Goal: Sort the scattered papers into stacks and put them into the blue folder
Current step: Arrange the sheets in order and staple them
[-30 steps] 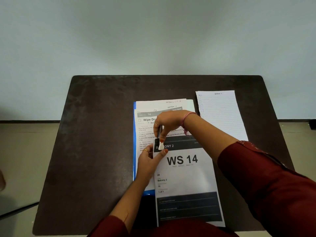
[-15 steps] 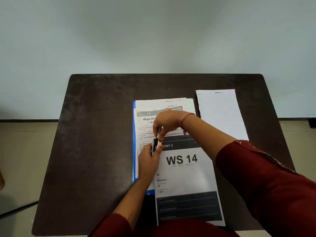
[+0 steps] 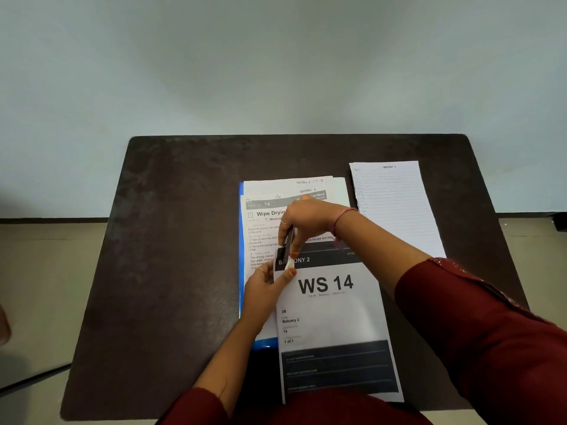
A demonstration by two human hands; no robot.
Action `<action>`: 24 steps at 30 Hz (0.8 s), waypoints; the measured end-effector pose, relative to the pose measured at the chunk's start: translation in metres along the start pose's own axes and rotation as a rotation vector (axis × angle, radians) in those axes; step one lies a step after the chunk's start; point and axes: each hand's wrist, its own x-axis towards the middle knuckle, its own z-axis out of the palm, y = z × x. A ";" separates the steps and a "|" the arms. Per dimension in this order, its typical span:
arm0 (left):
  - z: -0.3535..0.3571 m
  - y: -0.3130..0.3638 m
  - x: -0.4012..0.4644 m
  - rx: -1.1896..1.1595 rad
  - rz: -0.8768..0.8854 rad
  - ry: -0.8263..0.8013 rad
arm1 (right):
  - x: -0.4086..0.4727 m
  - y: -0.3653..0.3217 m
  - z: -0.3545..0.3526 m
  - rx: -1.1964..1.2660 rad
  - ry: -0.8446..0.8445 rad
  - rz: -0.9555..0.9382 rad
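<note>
Here, a dark brown rectangular table (image 3: 171,271) stands against a pale wall, and the work sits near its middle. A blue plastic folder (image 3: 241,250) lies flat there, only its left edge and lower left corner showing, with a stack of white printed sheets (image 3: 264,216) on top of it; the uppermost readable one is headed "Wipe Drying". At about five o'clock from that stack, and overlapping its lower right part, lies a white sheet with black bands printed "WS 14" (image 3: 328,305), its near end reaching the table's front edge.

The right hand (image 3: 306,219) comes in from four o'clock, fingers curled down around a slim black stapler-like tool (image 3: 287,240) held at the top left corner of the "WS 14" sheet. The left hand (image 3: 265,286) rises from six o'clock; its thumb and fingers pinch that same corner, where a small bit of white shows at the tool's tip.

At two o'clock from the folder, well apart from it, a lined white handwritten sheet (image 3: 395,210) lies alone on the table.
</note>
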 end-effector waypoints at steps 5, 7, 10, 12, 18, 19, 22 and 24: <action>-0.001 -0.014 -0.016 0.106 -0.018 -0.054 | -0.020 -0.001 0.004 0.118 0.066 0.037; 0.002 -0.021 -0.022 0.110 -0.038 -0.039 | -0.030 -0.001 0.006 0.180 0.123 0.041; 0.006 -0.028 -0.027 0.102 -0.038 -0.020 | -0.046 0.001 0.010 0.241 0.203 0.088; 0.008 -0.031 -0.029 0.093 -0.022 -0.003 | -0.057 0.004 0.014 0.335 0.234 0.133; 0.013 -0.035 -0.032 0.032 -0.037 0.052 | -0.091 0.005 0.043 0.680 0.513 0.299; 0.013 -0.035 -0.032 0.025 -0.039 0.061 | -0.097 0.004 0.053 0.746 0.583 0.342; 0.015 -0.034 -0.033 0.020 -0.014 0.068 | -0.117 -0.006 0.089 0.956 0.830 0.478; 0.016 -0.035 -0.037 0.021 0.026 0.063 | -0.131 -0.015 0.116 1.036 1.001 0.577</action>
